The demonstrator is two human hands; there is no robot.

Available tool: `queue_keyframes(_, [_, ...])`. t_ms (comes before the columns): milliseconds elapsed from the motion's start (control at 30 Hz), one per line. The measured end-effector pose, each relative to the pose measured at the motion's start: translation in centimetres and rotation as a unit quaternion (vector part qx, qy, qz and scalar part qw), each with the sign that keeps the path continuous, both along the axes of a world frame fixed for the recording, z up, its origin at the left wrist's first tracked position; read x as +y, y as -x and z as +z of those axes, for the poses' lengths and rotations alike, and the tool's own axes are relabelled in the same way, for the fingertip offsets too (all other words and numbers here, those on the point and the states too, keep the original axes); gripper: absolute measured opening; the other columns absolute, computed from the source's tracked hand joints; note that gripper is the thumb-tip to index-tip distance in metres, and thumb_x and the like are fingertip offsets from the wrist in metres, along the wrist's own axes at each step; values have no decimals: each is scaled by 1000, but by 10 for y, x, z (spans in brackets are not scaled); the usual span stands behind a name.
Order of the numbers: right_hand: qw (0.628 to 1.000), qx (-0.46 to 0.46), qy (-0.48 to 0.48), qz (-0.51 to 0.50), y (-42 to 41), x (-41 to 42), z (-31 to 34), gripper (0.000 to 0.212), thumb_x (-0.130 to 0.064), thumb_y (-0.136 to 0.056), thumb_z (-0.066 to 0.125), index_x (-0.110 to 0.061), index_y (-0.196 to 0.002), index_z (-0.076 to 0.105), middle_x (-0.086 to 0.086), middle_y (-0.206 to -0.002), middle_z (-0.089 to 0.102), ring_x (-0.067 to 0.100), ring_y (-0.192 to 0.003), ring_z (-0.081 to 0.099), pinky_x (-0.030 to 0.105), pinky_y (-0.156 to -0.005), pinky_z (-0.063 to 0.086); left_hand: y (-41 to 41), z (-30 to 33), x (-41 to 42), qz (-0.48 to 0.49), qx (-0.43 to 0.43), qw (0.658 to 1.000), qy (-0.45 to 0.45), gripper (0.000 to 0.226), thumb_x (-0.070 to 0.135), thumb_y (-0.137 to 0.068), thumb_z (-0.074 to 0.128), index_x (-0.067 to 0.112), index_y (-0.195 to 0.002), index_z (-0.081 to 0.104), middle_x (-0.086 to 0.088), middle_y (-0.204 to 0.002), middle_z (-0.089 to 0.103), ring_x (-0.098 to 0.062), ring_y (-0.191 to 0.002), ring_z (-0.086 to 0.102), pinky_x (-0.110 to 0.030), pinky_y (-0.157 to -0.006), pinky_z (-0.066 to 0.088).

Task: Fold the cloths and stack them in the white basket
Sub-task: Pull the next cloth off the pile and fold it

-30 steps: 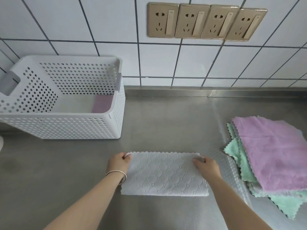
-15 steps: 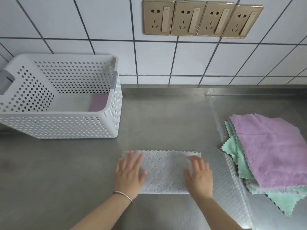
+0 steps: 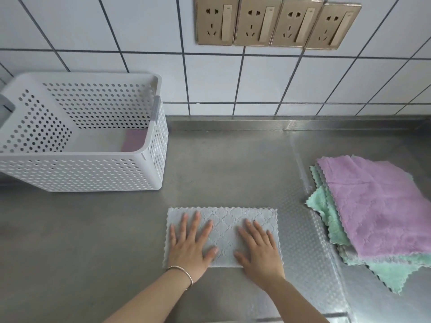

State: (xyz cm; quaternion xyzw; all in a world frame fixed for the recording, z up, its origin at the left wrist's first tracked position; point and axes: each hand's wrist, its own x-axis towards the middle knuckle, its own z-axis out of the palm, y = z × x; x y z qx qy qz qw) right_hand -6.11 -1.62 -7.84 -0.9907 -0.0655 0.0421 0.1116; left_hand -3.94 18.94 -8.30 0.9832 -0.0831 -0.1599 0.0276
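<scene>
A grey cloth point(image 3: 224, 220), folded into a long rectangle, lies flat on the steel counter in front of me. My left hand point(image 3: 190, 244) presses its left half with fingers spread and straight. My right hand point(image 3: 258, 249) lies flat on its right half the same way. The white perforated basket point(image 3: 88, 169) stands at the back left, and a folded purple cloth point(image 3: 133, 141) shows in its right corner. A pile of unfolded cloths sits at the right, with a purple cloth point(image 3: 375, 206) on top and green cloths point(image 3: 335, 227) under it.
A tiled wall with a row of gold sockets point(image 3: 277, 22) rises behind the counter point(image 3: 233, 164). The counter's raised back edge runs along the wall. A textured strip of steel lies between the grey cloth and the pile.
My hands let go of the cloth's far corners and moved onto its top. They now press it flat, a little further apart than half a second ago.
</scene>
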Motion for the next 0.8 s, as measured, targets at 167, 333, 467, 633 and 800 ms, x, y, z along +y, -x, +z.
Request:
queue_keyframes(167, [873,-24,-281,-399,-9,-5,34,46,-5,-78,58,-9,-124,51,11,-122,50,28,-107,53,39,-83,46,-3,26,-22,-47,-21,998,22,74,71,-79,6,37,-145,8,3,-155,-10,-24,-143,-16,-52,-110,-15])
queue_keyframes(333, [823,108,-317,-459,-20,-16,47,53,-11,-82,56,-7,-132,41,10,-123,50,24,-105,50,31,-83,36,1,31,-47,-169,29,985,14,65,59,-79,-5,34,-136,-25,3,-147,-35,-26,-129,-42,-50,-102,-28])
queue_keyframes(467, [834,228,-258,-431,-23,-19,62,8,-19,-79,55,-13,-72,55,0,-65,46,17,-60,42,25,-57,30,-2,26,-47,-166,63,984,-6,68,64,-82,0,35,-138,-26,-2,-148,-37,-29,-134,-37,-52,-109,-21])
queue_keyframes(633, [861,269,-211,-377,-15,-20,74,26,-22,-79,54,-17,-59,37,-3,-60,36,12,-54,34,25,-49,24,-6,31,-49,-138,101,985,22,63,58,-93,17,37,-145,-11,2,-149,-34,-25,-136,-35,-51,-114,-15])
queue_keyframes(800, [946,134,-136,-262,-5,7,89,18,-20,-81,55,-17,-99,54,0,-84,57,24,-81,58,27,-61,36,-20,74,-65,91,98,945,298,47,51,-94,33,23,-123,57,-1,-135,53,-19,-124,47,-29,-98,37])
